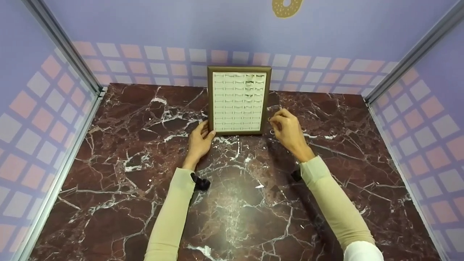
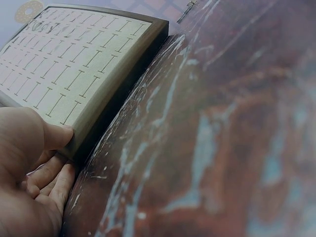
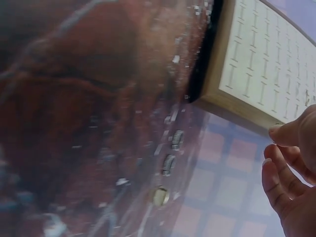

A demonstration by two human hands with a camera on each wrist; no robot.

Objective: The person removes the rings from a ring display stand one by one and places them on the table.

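Frame (image 1: 211, 98): upright, long axis vertical, facing viewer.
Left hand (image 1: 200, 141): gripping lower left corner.
Right hand (image 1: 289, 131): fingertips together, contents unclear.

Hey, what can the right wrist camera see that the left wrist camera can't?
Only the right wrist view shows the right hand. It also clearly shows three small rings in a row on the table. A small thing at the top of the left wrist view is too unclear to name.

Only the left wrist view shows the left hand, gripping a corner of the board, and the doughnut picture on the wall.

Both show the board with its slots, the table, and the wall's pink squares.
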